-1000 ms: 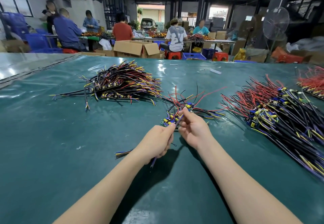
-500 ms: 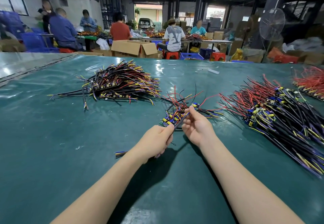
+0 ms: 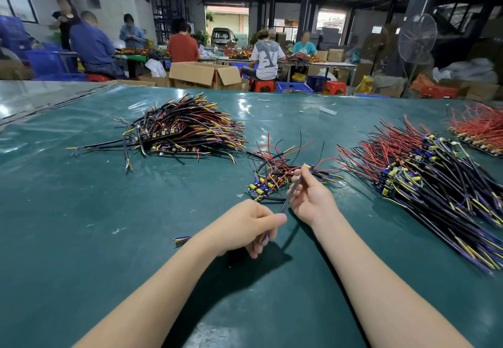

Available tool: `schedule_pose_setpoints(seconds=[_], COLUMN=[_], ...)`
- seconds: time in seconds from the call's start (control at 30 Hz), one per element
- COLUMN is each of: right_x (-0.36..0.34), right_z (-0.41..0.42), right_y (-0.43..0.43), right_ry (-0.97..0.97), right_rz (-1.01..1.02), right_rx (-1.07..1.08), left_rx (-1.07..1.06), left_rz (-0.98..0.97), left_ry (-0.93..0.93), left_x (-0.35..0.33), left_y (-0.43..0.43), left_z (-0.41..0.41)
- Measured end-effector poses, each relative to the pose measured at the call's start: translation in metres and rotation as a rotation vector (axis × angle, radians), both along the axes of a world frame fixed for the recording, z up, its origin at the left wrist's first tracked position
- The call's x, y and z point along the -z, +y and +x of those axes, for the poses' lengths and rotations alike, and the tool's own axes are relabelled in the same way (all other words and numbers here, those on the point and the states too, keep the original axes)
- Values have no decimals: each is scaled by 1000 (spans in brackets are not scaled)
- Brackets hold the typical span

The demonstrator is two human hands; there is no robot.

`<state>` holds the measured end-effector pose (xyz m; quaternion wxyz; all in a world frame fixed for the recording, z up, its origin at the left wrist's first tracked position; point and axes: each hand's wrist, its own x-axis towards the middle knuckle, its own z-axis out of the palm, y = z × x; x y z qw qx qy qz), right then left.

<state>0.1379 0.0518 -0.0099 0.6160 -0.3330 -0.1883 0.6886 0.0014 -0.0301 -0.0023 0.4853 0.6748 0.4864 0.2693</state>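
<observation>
- Black cable (image 3: 290, 196): you hold it off the desk, stretched on a slant between both hands, just in front of the small heap.
- Its lower end shows yellow and purple cores (image 3: 264, 237) poking out under your left fingers.
- Its upper end meets a small board (image 3: 308, 166) with yellow and blue parts, right at your right fingertips.
- Left hand (image 3: 245, 228): fingers curled, thumb and forefinger pinching the cable's lower part.
- Right hand (image 3: 313, 198): palm turned toward you, fingers curled round the cable's upper part near the board.
- Your hands sit close together, not touching, with the cable bridging the gap.
- Small heap (image 3: 268, 176): boards with red and black wires, lying on the desk just beyond your hands; the held board sits at its right edge.
- Left pile (image 3: 185, 130): a big bundle of black, yellow, red and purple wires, well apart to the far left.
- Right pile (image 3: 424, 173): large, with red wires fanning away and black cables running toward you, near your right forearm.
- Red pile (image 3: 479, 130): at the far right edge of the desk.
- Loose wire end (image 3: 181, 239): lies on the desk beside your left forearm.
- Desk (image 3: 95, 239): green, glossy cover.
- Beyond it: open cardboard box (image 3: 201, 74), standing fan (image 3: 417, 38), and people seated at other tables.
</observation>
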Motion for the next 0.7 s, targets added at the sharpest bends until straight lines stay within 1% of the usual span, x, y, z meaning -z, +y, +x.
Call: schedule_pose_setpoints(seconds=[0.13,0.3,0.43,0.57,0.7], right_x=[-1,-1,1,4,4], right_z=[-1,2,3,4,3], right_y=[0,1,3,4,3], right_ry=[59,71,104,113,114], right_rz=[-6,-29,-28,-44,-19], right_rx=[-38,-29,-43,-41,-58], left_rx=[4,140,116,163,262], left_rz=[-41,-183,-213,-156,-188], left_ry=[-105,-199,-159,-2,-36], left_x=[-3,-7,-12,-12,-14], left_y=[2,0,0,-4,-5], left_z=[-5,-11,-17,-12,-10])
